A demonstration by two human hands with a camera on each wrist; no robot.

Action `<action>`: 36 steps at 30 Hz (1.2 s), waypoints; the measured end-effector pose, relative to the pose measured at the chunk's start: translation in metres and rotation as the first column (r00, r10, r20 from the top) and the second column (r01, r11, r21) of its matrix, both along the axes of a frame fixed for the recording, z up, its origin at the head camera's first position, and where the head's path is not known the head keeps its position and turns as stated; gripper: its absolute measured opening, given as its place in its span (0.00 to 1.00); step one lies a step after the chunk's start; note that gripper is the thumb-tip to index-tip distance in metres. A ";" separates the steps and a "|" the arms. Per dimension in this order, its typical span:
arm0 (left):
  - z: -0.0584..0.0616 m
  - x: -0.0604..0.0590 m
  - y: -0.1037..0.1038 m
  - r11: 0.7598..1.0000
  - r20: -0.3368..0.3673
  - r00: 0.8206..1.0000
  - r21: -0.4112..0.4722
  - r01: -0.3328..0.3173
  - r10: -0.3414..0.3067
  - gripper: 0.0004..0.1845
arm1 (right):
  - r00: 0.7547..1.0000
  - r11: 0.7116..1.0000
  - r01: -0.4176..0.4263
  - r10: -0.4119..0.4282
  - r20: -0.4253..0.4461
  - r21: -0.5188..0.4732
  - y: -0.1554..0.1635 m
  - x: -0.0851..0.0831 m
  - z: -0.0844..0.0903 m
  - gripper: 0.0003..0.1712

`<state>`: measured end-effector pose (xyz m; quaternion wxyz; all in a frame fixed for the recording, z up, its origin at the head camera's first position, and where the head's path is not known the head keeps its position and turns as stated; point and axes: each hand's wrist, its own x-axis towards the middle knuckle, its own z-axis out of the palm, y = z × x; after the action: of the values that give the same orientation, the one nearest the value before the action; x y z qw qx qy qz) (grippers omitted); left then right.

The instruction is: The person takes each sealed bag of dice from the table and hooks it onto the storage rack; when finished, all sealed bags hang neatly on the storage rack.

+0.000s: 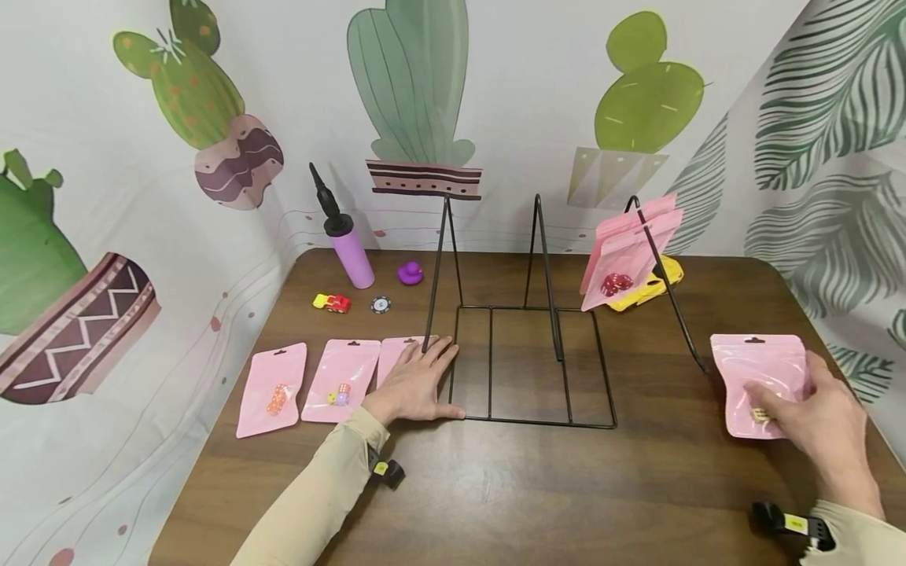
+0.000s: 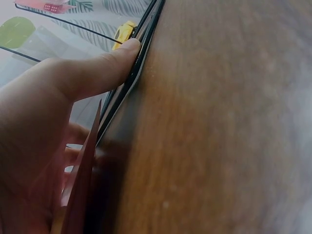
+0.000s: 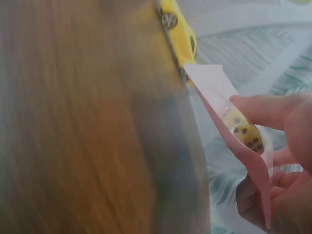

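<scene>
My left hand (image 1: 418,385) rests on the left side of a black wire rack (image 1: 531,422), fingers spread and thumb along the front base wire. Under those fingers lies part of a pink pouch (image 1: 393,352). At the right, my right hand (image 1: 824,424) pinches another pink zip pouch (image 1: 756,355), thumb in front and fingers behind. Yellow dice with dark dots (image 3: 247,136) show through its clear side in the right wrist view. Pink pouches (image 1: 626,248), the front one with red dice, hang on the rack's right-hand wire arm.
Two pink pouches with dice, one (image 1: 272,369) and the other (image 1: 347,358), lie at left. Behind them are a red-yellow toy car (image 1: 331,303), a poker chip (image 1: 381,304), a purple duck (image 1: 410,273) and a hand pump (image 1: 351,255). A yellow toy car (image 1: 665,271) stands at back right.
</scene>
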<state>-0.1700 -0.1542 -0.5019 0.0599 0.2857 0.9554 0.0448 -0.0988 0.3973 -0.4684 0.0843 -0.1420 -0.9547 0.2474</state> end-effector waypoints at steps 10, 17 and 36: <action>0.000 0.000 -0.002 1.000 0.019 1.000 -0.004 -0.011 0.011 0.62 | 0.986 0.995 -0.094 0.089 -0.141 -0.028 -0.051 0.004 0.012 0.55; 0.002 -0.001 -0.002 1.000 0.020 1.000 -0.024 -0.009 0.009 0.63 | 0.955 0.986 -0.166 0.162 -0.250 0.003 -0.081 0.007 0.016 0.53; 0.002 -0.001 0.002 0.999 0.030 0.999 -0.035 -0.010 0.011 0.63 | 0.865 0.940 -0.340 0.314 -0.391 0.003 -0.141 0.022 0.032 0.58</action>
<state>-0.1707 -0.1523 -0.4994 0.0790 0.2788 0.9565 0.0328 -0.0770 0.2560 -0.4364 0.2226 0.0707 -0.9207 0.3126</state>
